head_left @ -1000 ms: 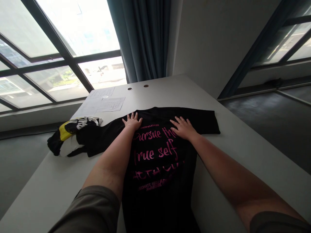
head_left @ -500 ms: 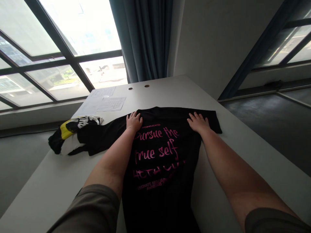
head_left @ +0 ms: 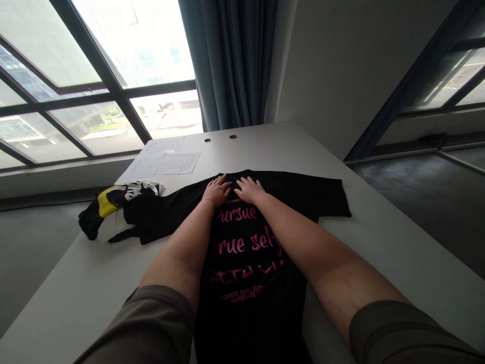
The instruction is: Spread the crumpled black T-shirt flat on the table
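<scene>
A black T-shirt (head_left: 250, 323) with pink lettering lies spread on the white table, its collar side away from me and its sleeves out to both sides. My left hand (head_left: 217, 191) rests flat on the upper part of the shirt, left of the print, fingers stretched out. Close beside it, my right hand (head_left: 250, 190) also lies flat on the fabric, fingers spread and pointing away from me. The hands are a small gap apart, and neither grips the cloth. My right forearm covers part of the lettering.
A bunched black, yellow and white garment (head_left: 117, 207) lies at the table's left edge, against the shirt's left sleeve. Printed papers (head_left: 177, 163) lie farther back, near two round cable holes. The white table (head_left: 379, 253) reaches to the curtain (head_left: 231, 65) and wall.
My right hand has moved left across the shirt, from near the right sleeve to beside my left hand. The left hand has stayed nearly in place. The view has shifted slightly.
</scene>
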`<state>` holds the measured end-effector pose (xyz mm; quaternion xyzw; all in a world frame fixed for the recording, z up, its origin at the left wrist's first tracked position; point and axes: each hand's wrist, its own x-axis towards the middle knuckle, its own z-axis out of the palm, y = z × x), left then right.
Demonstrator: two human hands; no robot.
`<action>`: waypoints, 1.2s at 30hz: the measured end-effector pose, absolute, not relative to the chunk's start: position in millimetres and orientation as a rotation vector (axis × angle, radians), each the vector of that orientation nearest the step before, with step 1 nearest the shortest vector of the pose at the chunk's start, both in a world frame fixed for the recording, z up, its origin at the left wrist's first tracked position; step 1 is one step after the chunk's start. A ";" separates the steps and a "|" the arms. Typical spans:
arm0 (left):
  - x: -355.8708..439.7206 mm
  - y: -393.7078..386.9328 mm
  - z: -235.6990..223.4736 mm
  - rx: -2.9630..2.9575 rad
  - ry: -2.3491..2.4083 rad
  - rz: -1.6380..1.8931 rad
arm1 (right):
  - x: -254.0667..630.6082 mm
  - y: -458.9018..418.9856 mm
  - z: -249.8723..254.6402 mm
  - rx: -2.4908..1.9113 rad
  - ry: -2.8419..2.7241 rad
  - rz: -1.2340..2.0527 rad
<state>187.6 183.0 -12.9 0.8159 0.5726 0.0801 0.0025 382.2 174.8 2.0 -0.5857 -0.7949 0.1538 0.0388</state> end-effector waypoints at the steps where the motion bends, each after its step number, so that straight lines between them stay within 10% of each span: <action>1: 187.5 182.0 -12.8 2.550 1.819 0.292 | 376.8 176.1 -1.3 -1.780 -2.430 0.468; 36: 190.4 201.3 -22.0 2.136 2.015 0.151 | 425.9 221.0 -30.5 -2.000 -2.241 0.355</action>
